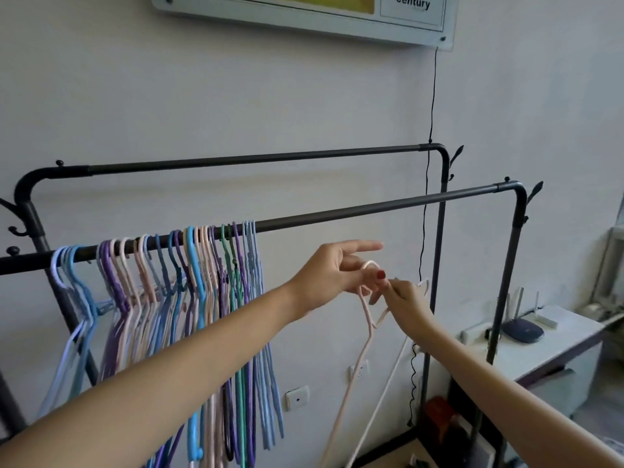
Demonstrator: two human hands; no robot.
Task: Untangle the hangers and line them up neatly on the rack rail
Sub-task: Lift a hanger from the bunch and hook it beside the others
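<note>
- At the centre of the frame we see the left hand (pixel 332 268) with its forefinger stretched out straight toward the right, while its lower fingers (pixel 378 278) curl round the hook of a pale pink hanger (pixel 366 312).
- Just to the right, the right hand (pixel 407 298) pinches the same pale hanger stuff near its neck — the two hands touch there.
- The pink hanger dangles below the hands, its long arms running down toward the lower middle of the frame; it hangs below the front rail (pixel 371 209), not on it.
- At left of the frame a crowded bunch of hangers (pixel 175 285) — blue, purple, pink, green — hangs from that front rail, some crossing one another.
- The back rail (pixel 253 159) runs bare above it.
- At right, a white counter (pixel 557 349) carries a dark router (pixel 522 331).
</note>
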